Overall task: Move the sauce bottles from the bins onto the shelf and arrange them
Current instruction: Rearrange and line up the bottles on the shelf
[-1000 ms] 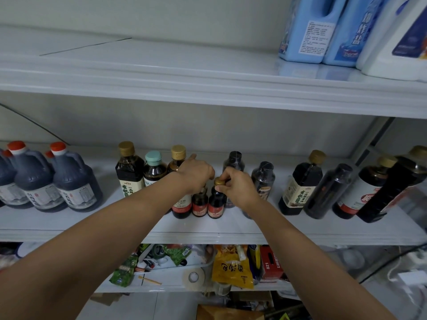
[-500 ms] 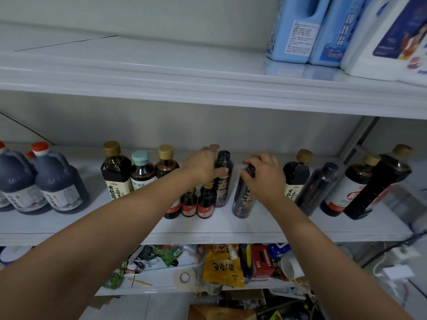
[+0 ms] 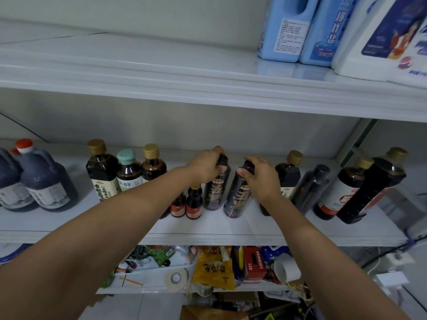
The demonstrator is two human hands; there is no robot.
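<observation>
Dark sauce bottles (image 3: pixel 216 192) — 2, black-capped — sit on the middle shelf (image 3: pixel 208 229), the left hand (image 3: pixel 205 166) and right hand (image 3: pixel 261 179) each with fingers (image 3: pixel 217 150) clamped round a neck. 1 second ago both hands were at the small red-labelled bottles (image 3: pixel 193 206), so arranging has likely moved on to this taller pair. Legible: "有机" on the gold-capped bottle (image 3: pixel 101 179), "鲜" on its teal-capped neighbour (image 3: pixel 128 176), "LIGHTERS" on a red box (image 3: pixel 254 262) below.

Just left of a red lighter box (image 3: pixel 254 262) lies a yellow packet (image 3: pixel 213 270), a tape roll (image 3: pixel 176 278) further left, blue jugs (image 3: pixel 286 28) far above.
</observation>
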